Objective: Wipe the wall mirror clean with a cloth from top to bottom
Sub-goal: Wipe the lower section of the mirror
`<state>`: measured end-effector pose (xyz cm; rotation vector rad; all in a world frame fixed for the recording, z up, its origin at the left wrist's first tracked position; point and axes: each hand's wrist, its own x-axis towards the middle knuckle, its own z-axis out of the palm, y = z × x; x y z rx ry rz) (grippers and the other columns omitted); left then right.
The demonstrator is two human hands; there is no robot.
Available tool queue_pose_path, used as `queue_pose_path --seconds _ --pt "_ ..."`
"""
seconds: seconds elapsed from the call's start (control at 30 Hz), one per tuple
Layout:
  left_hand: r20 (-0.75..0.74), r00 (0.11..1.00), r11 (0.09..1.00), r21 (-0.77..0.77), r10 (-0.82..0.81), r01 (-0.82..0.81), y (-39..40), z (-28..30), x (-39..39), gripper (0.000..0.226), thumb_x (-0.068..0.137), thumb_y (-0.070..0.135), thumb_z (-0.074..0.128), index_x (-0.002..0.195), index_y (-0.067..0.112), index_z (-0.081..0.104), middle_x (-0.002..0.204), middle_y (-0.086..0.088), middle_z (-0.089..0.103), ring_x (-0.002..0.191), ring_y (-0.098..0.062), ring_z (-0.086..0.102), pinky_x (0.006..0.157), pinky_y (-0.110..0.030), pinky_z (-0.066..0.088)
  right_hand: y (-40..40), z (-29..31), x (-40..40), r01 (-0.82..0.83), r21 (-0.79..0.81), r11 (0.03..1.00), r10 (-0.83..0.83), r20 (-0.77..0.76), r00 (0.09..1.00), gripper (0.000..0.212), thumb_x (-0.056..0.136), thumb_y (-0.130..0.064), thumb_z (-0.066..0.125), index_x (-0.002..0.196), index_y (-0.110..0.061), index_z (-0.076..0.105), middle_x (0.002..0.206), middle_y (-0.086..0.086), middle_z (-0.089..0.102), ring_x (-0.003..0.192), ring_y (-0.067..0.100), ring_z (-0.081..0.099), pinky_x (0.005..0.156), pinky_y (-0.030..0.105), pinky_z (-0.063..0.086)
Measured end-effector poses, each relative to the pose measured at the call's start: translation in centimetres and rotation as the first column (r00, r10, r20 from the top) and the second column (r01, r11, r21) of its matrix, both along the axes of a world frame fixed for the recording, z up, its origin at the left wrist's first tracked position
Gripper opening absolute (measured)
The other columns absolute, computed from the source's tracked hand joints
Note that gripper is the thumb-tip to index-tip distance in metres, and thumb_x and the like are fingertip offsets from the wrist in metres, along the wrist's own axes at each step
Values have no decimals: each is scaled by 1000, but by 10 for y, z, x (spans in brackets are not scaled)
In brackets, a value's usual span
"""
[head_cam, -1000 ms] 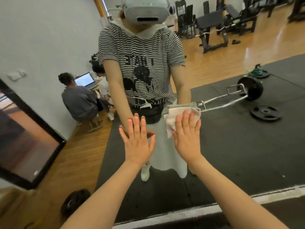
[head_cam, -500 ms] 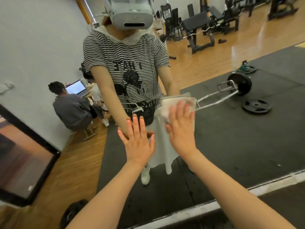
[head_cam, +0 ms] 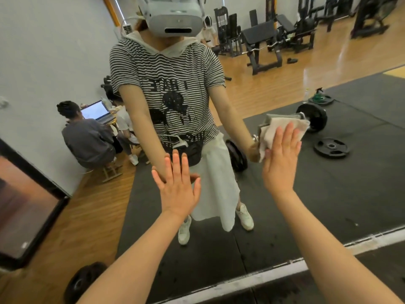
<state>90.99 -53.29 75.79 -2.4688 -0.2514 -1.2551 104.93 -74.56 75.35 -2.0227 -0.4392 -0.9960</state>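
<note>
Glass of the wall mirror (head_cam: 361, 194) fills nearly everything ahead of me, and in it my striped shirt (head_cam: 166, 80) shows mirrored lettering, roughly "I HATE". My left hand (head_cam: 177, 185) lies flat on the mirror with fingers straight and spread, pointing up. To its right, slightly higher, my right hand (head_cam: 280, 159) presses the folded pale cloth (head_cam: 282, 126) against the glass with straight fingers.

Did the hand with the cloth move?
Yes. The right hand slid the cloth rightward across the mirror, away from the flat left hand.
</note>
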Motion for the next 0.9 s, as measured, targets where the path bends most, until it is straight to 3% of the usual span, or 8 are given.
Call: queue_pose_path --seconds 0.1,0.2,0.3,0.5,0.6,0.7,0.77,0.9 --pt "0 1000 1000 2 5 -5 1 -1 1 85 89 43 33 153 11 -12 159 -9 -23 147 -26 -18 114 -53 -16 36 0 -23 -39 10 999 39 15 999 65 94 -19 34 150 -5 6 153 32 11 141 44 5 114 52 3" --pt "-7 1000 1000 -6 -1 1 2 -1 1 77 96 46 26 153 11 -12 159 -8 -23 147 -26 -18 114 -53 -15 74 -13 -54 -117 -245 962 157 151 976 79 92 -25 38 154 -15 -12 160 18 -6 144 39 0 114 51 -5" --pt "-17 1000 1000 -13 -6 5 2 2 -1 76 96 45 25 153 10 -11 160 -9 -23 148 -26 -18 114 -54 -12 84 -22 -65 -127 -333 934 199 191 961 79 93 -27 39 154 -18 -11 161 5 -20 148 29 -13 117 46 -9" --pt "-60 998 1000 -10 -8 7 -4 12 -11 83 88 37 36 154 11 -7 161 -7 -19 149 -24 -14 115 -52 -10 59 -22 -56 -58 -463 885 194 252 948 80 92 -23 44 155 -16 -5 162 5 -15 149 25 -11 120 43 1" --pt "-115 992 999 -32 -43 40 -5 18 -30 78 86 34 37 155 15 6 163 -8 -6 149 -22 -10 117 -50 -6 60 -21 -61 -54 -460 886 175 225 959 78 92 -25 40 155 -18 -5 162 4 -14 149 25 -7 120 42 1" --pt "-148 988 998 -49 -46 39 9 19 -59 68 85 34 36 149 14 25 157 -14 17 149 -20 -11 111 -62 10 62 -20 -64 -52 -437 898 159 213 964 74 95 -30 36 155 -20 -5 163 2 -10 149 23 -8 120 43 2" --pt "-156 988 999 -48 12 -20 31 16 -81 65 85 34 36 146 13 29 154 -15 20 149 -20 -12 104 -67 14 63 -19 -64 -54 -419 906 160 223 962 72 96 -31 35 155 -20 -4 163 3 -5 150 24 -5 120 44 3" --pt "-90 981 979 -98 173 -181 87 17 -120 67 87 35 34 146 6 25 154 -19 17 149 -19 -14 116 -52 -8 65 -15 -66 -21 -394 919 144 285 948 58 105 -32 20 155 -15 -1 161 10 1 150 23 -5 119 47 -1"
